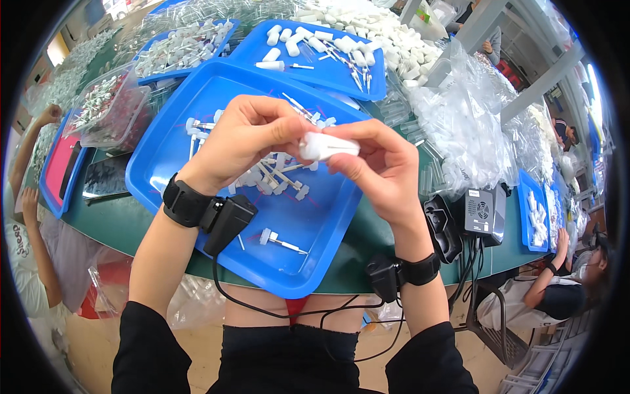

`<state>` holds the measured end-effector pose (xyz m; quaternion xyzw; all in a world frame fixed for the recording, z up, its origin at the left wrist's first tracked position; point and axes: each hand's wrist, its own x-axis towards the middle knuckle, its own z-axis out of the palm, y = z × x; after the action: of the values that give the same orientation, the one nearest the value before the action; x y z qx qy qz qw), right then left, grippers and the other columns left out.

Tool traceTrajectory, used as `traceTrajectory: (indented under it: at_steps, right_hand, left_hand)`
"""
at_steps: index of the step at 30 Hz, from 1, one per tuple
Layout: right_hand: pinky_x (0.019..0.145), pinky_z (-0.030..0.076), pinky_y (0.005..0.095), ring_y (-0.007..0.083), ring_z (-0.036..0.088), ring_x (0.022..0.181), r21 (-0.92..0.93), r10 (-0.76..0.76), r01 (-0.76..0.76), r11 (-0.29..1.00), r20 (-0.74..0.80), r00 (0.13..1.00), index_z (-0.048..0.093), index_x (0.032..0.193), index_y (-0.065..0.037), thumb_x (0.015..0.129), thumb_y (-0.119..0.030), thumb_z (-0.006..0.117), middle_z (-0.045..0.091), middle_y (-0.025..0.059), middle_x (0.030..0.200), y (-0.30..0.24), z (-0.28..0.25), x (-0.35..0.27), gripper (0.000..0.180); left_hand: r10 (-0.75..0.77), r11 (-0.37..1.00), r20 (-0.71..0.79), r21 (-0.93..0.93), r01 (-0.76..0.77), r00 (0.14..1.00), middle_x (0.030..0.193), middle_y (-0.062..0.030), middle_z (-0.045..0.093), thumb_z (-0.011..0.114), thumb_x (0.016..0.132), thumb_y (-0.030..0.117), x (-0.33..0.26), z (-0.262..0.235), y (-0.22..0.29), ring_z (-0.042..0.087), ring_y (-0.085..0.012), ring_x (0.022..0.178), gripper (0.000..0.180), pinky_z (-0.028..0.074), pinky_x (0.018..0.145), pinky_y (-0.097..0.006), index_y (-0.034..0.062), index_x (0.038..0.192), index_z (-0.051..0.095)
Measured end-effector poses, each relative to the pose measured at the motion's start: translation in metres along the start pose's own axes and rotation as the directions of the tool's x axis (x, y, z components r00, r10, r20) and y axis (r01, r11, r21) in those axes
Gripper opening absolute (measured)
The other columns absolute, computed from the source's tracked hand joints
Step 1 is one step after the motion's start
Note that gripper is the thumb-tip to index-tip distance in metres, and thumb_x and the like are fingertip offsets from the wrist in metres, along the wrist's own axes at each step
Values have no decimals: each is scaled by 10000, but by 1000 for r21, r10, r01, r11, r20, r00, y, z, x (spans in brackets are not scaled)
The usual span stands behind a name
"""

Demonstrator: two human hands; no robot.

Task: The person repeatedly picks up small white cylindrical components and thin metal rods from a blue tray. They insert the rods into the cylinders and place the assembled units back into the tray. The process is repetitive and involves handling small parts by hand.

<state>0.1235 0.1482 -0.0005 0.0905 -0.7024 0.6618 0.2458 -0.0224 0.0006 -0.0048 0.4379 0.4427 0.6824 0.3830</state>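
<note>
Between my two hands is a small white cylindrical piece (321,147), held over a large blue tray (272,269). My left hand (252,131) pinches its left end with thumb and fingers; my right hand (380,161) grips its right end. Fingers cover both ends, so I cannot tell whether anything sits inside it. Below lie several slim white rods with translucent flanged caps (272,174), heaped mid-tray and partly hidden by my left hand. One capped rod with a thin tip (282,241) rests apart near the tray's front edge.
Behind stands another blue tray (262,46) with white cylinders and rods. A clear tub (111,108) of small parts is at left. Clear plastic bags (453,125), a white pile (367,20) and a dark boxy device (482,213) flank the right. Co-workers' arms (36,243) show at both sides.
</note>
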Motion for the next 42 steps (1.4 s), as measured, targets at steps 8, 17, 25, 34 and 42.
traceTrajectory:
  at_steps: [8,17,25,34,42]
  right_hand:
    - [656,482,215,112,610,760,76,66,-43,996,-325,943,564,948,28,797,-79,659,641,101,871,11,1,6,208]
    - [607,448,232,97,565,673,-252,-11,-43,967,-210,978,572,960,-2,907,-214,511,647,71,834,21,-7,7,226]
    - [885,343,455,292,461,1027,-973,-173,-189,-135,-165,971,512,1161,-147,760,-114,560,561,92,1069,72,-106,-5,405]
    - [825,363,403,285,506,906,-960,-236,-271,75,-281,930,586,943,-105,781,-234,621,574,85,908,47,-94,2,210]
    - [557,419,226,114,570,636,-638,37,-118,761,-140,990,611,979,-39,750,-71,663,592,41,682,-6,-18,6,237]
  left_hand:
    - [-25,984,-109,-179,6,994,955,-153,612,474,909,369,5,15,7,613,-200,858,414,487,789,-286,-5,1088,492]
    - [-42,973,-113,221,66,993,886,-135,640,566,862,105,4,20,3,633,-161,789,267,516,731,-284,25,1112,519]
    - [5,984,-97,180,13,995,864,-94,637,586,853,113,4,17,2,606,-116,707,261,497,655,-255,28,1092,525]
    - [-84,987,-138,124,101,987,871,-86,631,561,867,99,4,17,5,596,-104,711,221,493,662,-246,35,1075,520]
    - [-57,990,-195,118,81,979,882,-99,634,559,879,130,3,12,2,600,-115,752,198,492,707,-252,56,1057,518]
